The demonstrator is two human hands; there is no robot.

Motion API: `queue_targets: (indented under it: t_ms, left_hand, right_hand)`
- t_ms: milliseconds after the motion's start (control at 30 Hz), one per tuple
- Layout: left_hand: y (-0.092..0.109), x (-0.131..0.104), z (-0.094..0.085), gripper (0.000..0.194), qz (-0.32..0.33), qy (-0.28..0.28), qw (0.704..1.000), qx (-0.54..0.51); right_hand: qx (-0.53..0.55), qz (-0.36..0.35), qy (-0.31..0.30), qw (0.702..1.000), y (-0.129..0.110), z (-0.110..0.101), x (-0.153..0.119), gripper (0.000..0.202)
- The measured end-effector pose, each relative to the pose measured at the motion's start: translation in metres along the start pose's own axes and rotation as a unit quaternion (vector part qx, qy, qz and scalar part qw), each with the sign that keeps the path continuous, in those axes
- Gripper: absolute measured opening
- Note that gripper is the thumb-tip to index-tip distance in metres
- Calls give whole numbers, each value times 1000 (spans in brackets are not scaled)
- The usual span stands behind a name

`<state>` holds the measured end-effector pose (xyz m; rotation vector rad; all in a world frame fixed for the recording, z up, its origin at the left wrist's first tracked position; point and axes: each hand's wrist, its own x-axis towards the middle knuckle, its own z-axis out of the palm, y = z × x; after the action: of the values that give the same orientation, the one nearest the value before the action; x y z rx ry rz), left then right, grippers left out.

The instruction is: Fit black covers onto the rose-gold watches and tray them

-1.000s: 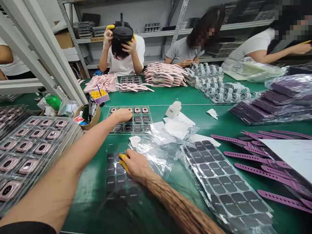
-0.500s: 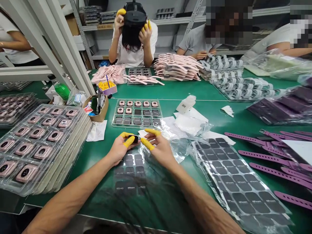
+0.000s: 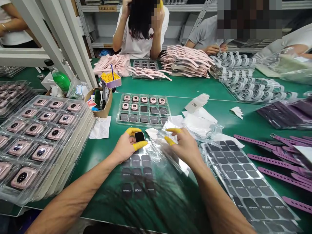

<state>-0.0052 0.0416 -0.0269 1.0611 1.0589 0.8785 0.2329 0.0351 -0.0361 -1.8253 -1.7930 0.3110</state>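
Note:
My left hand (image 3: 125,144), with yellow finger cots on, pinches a small square watch case (image 3: 139,137) by its edges, its black screen facing up toward me. Off to the right, my right hand (image 3: 182,143) hovers with thumb and forefinger apart, also in yellow cots, and nothing shows between them. Under and in front of the left hand lies a clear sheet of dark square screen films (image 3: 136,172). Just beyond both hands is a clear plastic tray (image 3: 118,112) holding pink watch cases and dark squares.
Stacked trays of pink watches (image 3: 31,128) rise on the left, beside a cardboard box of tools (image 3: 104,109). More film sheets (image 3: 243,177) and purple straps (image 3: 280,159) lie at right. Crumpled plastic and white papers (image 3: 198,122) lie beyond my right hand. Co-workers sit across the table.
My right hand has drawn away from the watch case to the right. The watch case's screen now faces me more fully in my left hand. The view has tilted down.

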Motion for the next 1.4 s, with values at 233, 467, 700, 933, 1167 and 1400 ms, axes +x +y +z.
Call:
queue_targets:
  t_ms: [233, 467, 700, 933, 1167, 1400]
  left_hand:
    - [-11, 0, 0, 55, 0, -49, 993, 109]
    - [-14, 4, -4, 54, 19, -57, 984, 170]
    - [-16, 5, -3, 52, 29, -38, 984, 172]
    - [-12, 8, -4, 60, -10, 2, 1000, -30]
    - [-12, 12, -11, 63, 35, 54, 991, -121]
    - [-13, 14, -19, 64, 55, 62, 997, 11]
  right_hand:
    - [-51, -122, 7, 991, -16, 29, 4, 17]
    - [121, -208, -9, 970, -32, 27, -14, 13]
    - [97, -176, 52, 978, -42, 34, -15, 14]
    - [-106, -51, 33, 992, -24, 28, -10, 22]
    - [16, -173, -53, 983, -54, 50, -38, 35]
    - [12, -112, -78, 991, -63, 61, -34, 15]
